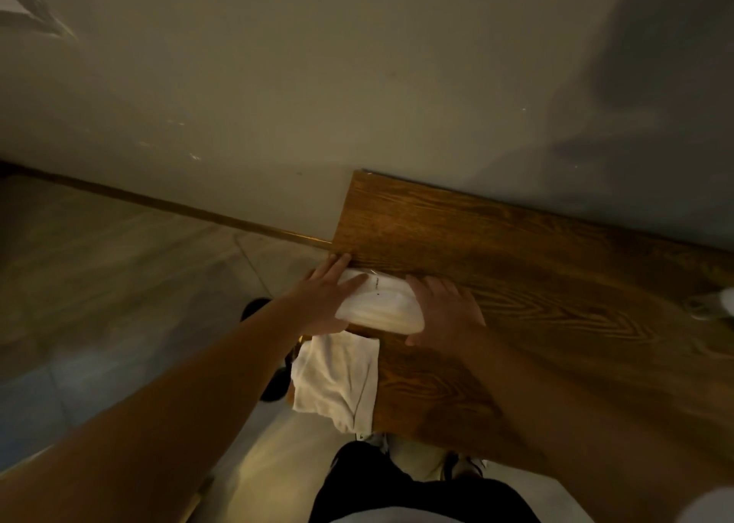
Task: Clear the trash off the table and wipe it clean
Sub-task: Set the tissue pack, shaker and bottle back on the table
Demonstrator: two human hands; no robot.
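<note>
Reaching over the left end of the desk [516,268], I had both hands on a white packet [383,304] that lay at the desk's left edge, partly overhanging it. It looked like a flat, pale wrapper or bag with a few small dark marks on top; the dim light kept me from telling more. My left hand [323,298] lay on the packet's left end, off the desk's edge, with its fingers [337,265] straight and spread, their tips reaching the wood near the far left corner and the thumb resting across the packet's top. My right hand [445,312] pressed flat on the desk against the packet's right end, fingers extended and close together, thumb out along the packet's near side. Neither hand curled round it; the packet sat between my two open palms.

A white cloth [337,379] hung over the same left edge, just nearer to me than the packet, part of it on the wood and most of it drooping toward the floor [119,268]. At the desk's right edge a small pale object [711,304] showed, too blurred to name. The desk's far edge stood against a plain wall [317,85]. Below the near edge I could see my dark trousers [397,487].
</note>
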